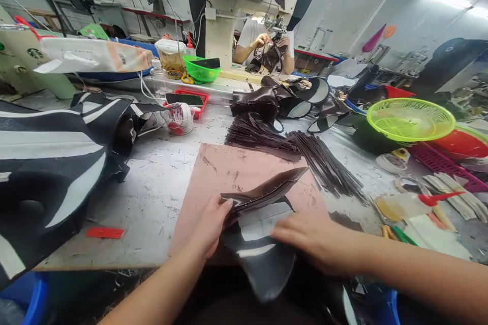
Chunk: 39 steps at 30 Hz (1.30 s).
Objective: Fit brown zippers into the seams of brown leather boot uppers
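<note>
A dark brown leather boot upper [263,259] lies before me with its black and white inner side showing. A zipper [267,195] runs along its upper flap, which points up to the right. At its left edge, my left hand [213,221] pinches the leather near the zipper's end, thumb on top. My right hand [308,238] rests on the pale patch [263,221] of the lining, fingers stretched out and slightly blurred; its thumb is hard to see. Under the upper's far part is a pinkish board [217,167] on the white table [152,198].
Dark leather strips [259,137] and more uppers [290,99] lie beyond the board. Large black-and-white pieces [57,162] cover the left. At right are a yellow-green basket [412,119] and a red-tipped glue bottle [407,205]. A person [265,45] works at a machine opposite.
</note>
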### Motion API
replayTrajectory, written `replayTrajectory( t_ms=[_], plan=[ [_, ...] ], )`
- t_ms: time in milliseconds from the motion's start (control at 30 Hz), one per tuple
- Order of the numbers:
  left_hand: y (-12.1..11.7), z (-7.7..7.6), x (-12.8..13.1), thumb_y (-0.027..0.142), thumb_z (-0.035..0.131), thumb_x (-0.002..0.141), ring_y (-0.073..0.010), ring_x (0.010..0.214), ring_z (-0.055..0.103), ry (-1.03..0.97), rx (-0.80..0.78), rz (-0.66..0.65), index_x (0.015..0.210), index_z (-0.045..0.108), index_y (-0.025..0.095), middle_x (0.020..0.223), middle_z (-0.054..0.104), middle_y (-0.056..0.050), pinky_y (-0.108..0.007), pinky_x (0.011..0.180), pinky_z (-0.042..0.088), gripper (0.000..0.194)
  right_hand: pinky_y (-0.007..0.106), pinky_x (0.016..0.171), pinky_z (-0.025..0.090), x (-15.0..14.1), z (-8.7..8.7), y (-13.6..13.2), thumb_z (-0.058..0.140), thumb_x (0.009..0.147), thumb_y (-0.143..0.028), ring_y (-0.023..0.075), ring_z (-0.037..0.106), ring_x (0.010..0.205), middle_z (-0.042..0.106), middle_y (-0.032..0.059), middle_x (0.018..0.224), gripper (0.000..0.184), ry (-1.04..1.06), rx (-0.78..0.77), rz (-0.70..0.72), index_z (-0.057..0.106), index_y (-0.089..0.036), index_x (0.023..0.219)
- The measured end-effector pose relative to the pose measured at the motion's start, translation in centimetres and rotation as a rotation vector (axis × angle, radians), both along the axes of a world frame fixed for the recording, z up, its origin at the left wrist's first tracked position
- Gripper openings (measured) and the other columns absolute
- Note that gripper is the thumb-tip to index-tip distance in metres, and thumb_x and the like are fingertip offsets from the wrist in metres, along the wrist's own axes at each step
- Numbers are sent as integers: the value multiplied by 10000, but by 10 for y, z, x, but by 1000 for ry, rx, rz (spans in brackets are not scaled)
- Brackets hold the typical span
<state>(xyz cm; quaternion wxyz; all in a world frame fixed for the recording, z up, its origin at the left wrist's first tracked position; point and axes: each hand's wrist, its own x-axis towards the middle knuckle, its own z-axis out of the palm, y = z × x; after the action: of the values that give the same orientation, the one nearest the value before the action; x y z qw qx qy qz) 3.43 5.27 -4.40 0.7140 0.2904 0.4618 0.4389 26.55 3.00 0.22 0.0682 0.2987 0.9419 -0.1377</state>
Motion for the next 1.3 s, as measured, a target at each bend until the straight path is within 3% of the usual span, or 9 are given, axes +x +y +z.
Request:
replayTrajectory(
  t_ms=[67, 200, 367, 500, 600, 900, 1033, 1133, 1300],
  plan=[
    [0, 0, 1, 416, 655, 661, -152, 882, 581, -13, -6, 5, 875, 543, 193, 969, 623, -25, -278, 725, 498, 330, 303, 533, 438, -24, 7, -5, 650, 653, -272, 216, 611, 653, 646, 118, 832, 408, -143, 2, 192, 577, -143, 1033],
    [-1, 3, 0, 393, 704, 595, -128, 774, 582, -23, -57, 17, 846, 544, 182, 875, 629, -11, -248, 663, 488, 365, 273, 358, 303, -71, 10, -4, 660, 614, -559, 209, 549, 423, 593, 71, 529, 445, -423, -6, 232, 633, -132, 738],
    [-7, 2, -7, 374, 688, 590, -118, 637, 553, 183, 3, 11, 777, 520, 154, 718, 600, -6, -219, 556, 443, 334, 245, 376, 243, -83, 12, 14, 588, 743, -239, 172, 565, 494, 635, 65, 662, 109, -243, -27, 414, 602, -151, 805],
    [-15, -8, -10, 320, 661, 626, -104, 563, 519, 495, 123, 128, 776, 408, 197, 598, 516, 64, -208, 531, 407, 318, 216, 422, 265, -65, 23, 32, 473, 800, -152, 128, 548, 513, 630, 8, 664, 141, -104, -250, 116, 547, -180, 917],
    [-17, -11, -10, 310, 587, 708, -102, 564, 501, 691, 250, 14, 740, 401, 207, 613, 493, 67, -212, 535, 394, 215, 209, 489, 315, -60, 26, 35, 419, 876, -285, 124, 559, 588, 627, 15, 717, 165, -41, -325, -100, 547, -182, 869],
    [-8, 2, -16, 254, 579, 748, -119, 542, 504, 1067, 343, -382, 710, 473, 203, 570, 527, 60, -220, 499, 365, 123, 249, 553, 359, -76, 7, 34, 400, 886, -300, 135, 521, 636, 565, 41, 790, 258, -39, -149, -21, 602, -158, 814],
    [-17, -6, -23, 199, 503, 801, -141, 573, 498, 1332, 788, -348, 676, 509, 183, 632, 558, 6, -251, 504, 356, 126, 272, 630, 403, -78, 1, 42, 420, 872, -302, 153, 511, 704, 538, 57, 801, 291, -52, -197, 2, 631, -152, 740],
    [-28, -13, -35, 104, 398, 814, -157, 698, 525, 1223, 1242, -310, 743, 527, 162, 764, 602, -42, -274, 603, 412, 158, 288, 670, 419, -78, 0, 44, 446, 860, -316, 159, 513, 730, 539, 63, 843, 274, -46, -248, 16, 650, -158, 767],
    [-35, -15, -44, 174, 468, 838, -162, 785, 548, 1119, 1298, -467, 865, 525, 135, 876, 622, -65, -279, 683, 456, 74, 278, 731, 424, -73, 6, 48, 479, 851, -307, 148, 527, 789, 545, 46, 948, 229, 20, -408, 35, 654, -180, 776]
  ],
)
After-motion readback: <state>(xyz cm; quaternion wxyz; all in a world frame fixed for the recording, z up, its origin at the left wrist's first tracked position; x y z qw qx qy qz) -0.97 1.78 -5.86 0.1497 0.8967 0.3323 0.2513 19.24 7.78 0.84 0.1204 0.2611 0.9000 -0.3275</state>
